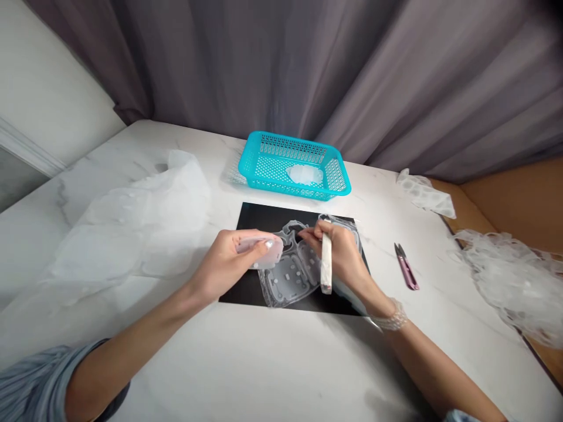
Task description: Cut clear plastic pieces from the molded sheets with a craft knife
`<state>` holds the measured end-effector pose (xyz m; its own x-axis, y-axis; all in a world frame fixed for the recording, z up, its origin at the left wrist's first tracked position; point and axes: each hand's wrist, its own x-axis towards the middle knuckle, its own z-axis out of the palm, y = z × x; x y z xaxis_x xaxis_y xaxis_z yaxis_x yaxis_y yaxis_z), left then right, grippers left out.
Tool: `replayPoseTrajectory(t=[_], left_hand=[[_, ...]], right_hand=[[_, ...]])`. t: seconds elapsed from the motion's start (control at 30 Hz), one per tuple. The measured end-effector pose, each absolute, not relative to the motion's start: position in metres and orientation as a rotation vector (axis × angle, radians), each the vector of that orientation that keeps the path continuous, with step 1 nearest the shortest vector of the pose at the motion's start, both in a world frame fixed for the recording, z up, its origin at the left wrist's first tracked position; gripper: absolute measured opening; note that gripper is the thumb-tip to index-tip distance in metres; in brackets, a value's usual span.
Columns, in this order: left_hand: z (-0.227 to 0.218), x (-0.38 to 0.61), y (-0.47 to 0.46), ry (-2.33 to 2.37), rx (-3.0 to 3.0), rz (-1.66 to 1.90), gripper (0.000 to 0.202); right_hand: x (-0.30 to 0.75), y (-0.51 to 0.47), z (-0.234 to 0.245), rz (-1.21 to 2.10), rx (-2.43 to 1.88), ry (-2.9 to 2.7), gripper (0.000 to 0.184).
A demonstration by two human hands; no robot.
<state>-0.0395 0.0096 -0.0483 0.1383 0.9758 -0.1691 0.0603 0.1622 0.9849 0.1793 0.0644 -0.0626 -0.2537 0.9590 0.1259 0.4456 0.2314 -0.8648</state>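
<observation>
My left hand (233, 258) is closed around a translucent, rounded plastic piece (271, 253), thumb on top. In my right hand (341, 246) is a tool with a white-wrapped handle (326, 264); its working end is hidden by my fingers. The right fingertips are close to the edge of a clear moulded plastic sheet (288, 278), which has shallow rounded compartments and small raised dots. I cannot tell whether they touch it. This sheet lies on a black mat (246, 220), below and between both hands. More clear plastic (347, 225) is partly hidden behind the right hand.
A turquoise basket (290, 190) at the back holds a translucent piece (307, 174). Frosted plastic sheets (149, 217) are heaped at left. Pink-handled thread snips (407, 268) lie at right, near tangled clear scraps (514, 284) and a smaller plastic sheet (426, 193). Curtains hang behind.
</observation>
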Motion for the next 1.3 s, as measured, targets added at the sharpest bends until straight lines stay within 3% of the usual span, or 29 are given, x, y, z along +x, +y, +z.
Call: replayPoseTrajectory(t=[0.1, 0.27, 0.47, 0.73, 0.97, 1.1, 1.2, 1.3], left_hand=[[-0.044, -0.040, 0.006, 1.090, 1.151, 0.961, 0.029], [-0.031, -0.034, -0.001, 0.965, 1.198, 0.991, 0.027], [-0.029, -0.033, -0.005, 0.864, 1.074, 1.019, 0.025], [-0.029, -0.035, -0.006, 0.803, 0.959, 0.998, 0.027], [-0.034, -0.033, -0.003, 0.814, 0.875, 1.058, 0.015], [-0.040, -0.036, 0.003, 0.958, 0.625, 1.176, 0.020], [-0.043, -0.039, 0.006, 0.919, 0.414, 1.033, 0.030], [-0.044, -0.041, 0.006, 0.780, 0.418, 0.978, 0.022]], right_hand=[[0.174, 0.051, -0.037, 0.901, -1.273, -1.845, 0.037], [0.161, 0.024, -0.009, 1.251, -1.073, -1.770, 0.045], [0.156, 0.017, -0.017, 1.514, -0.914, -1.458, 0.048], [0.156, 0.015, -0.022, 1.519, -0.978, -1.376, 0.051], [0.156, 0.020, -0.024, 1.416, -0.980, -1.364, 0.051], [0.155, 0.023, -0.028, 1.117, -1.020, -1.417, 0.048], [0.154, 0.020, -0.037, 0.878, -0.934, -1.661, 0.045], [0.153, 0.016, -0.045, 0.805, -0.695, -1.998, 0.041]])
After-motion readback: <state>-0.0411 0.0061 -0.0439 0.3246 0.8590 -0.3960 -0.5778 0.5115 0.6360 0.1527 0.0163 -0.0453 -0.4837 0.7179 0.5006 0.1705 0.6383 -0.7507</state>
